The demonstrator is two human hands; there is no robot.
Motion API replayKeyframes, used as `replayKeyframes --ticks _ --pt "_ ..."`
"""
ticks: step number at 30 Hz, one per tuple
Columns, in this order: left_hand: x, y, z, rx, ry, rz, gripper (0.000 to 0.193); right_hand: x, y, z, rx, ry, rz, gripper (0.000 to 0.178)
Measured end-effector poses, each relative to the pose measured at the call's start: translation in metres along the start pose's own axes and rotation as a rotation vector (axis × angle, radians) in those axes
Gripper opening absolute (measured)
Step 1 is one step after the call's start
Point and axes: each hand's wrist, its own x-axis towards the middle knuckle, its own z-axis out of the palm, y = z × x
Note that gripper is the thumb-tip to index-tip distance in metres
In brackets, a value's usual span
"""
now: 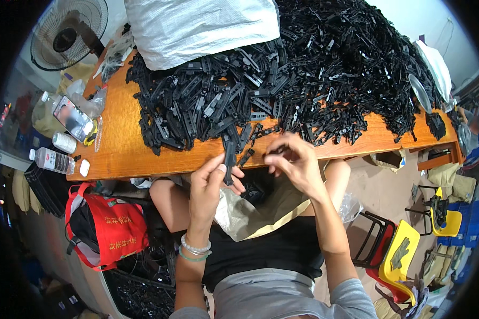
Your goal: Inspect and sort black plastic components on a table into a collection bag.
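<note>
While the left hand (206,182) pinches one long, narrow black part (229,155) between thumb and fingers at the front edge of the wooden table (117,154), the right hand (297,162) curls beside it, thumb and forefinger close together; whether they grip anything I cannot tell. Behind lie two adjoining heaps (351,69) of countless glossy black pieces, one white woven sack (202,32) on top; one tan sack (234,215) gapes below.

left hand (207,182) gripping | right hand (299,164) curled | both apart
</note>
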Motion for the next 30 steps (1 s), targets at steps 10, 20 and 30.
replayKeyframes --ticks 10,20,30 --pt "-0.017 0.022 0.017 0.305 -0.228 -0.065 0.03 -0.043 0.004 0.023 0.288 -0.007 -0.094 0.011" --pt "-0.033 0.019 0.022 0.801 -0.201 0.374 0.034 -0.062 0.013 0.037 0.518 0.136 -0.079 0.017" --pt "-0.039 0.023 0.022 0.953 -0.329 0.45 0.028 -0.065 0.001 0.021 -0.267 0.078 -0.325 0.036"
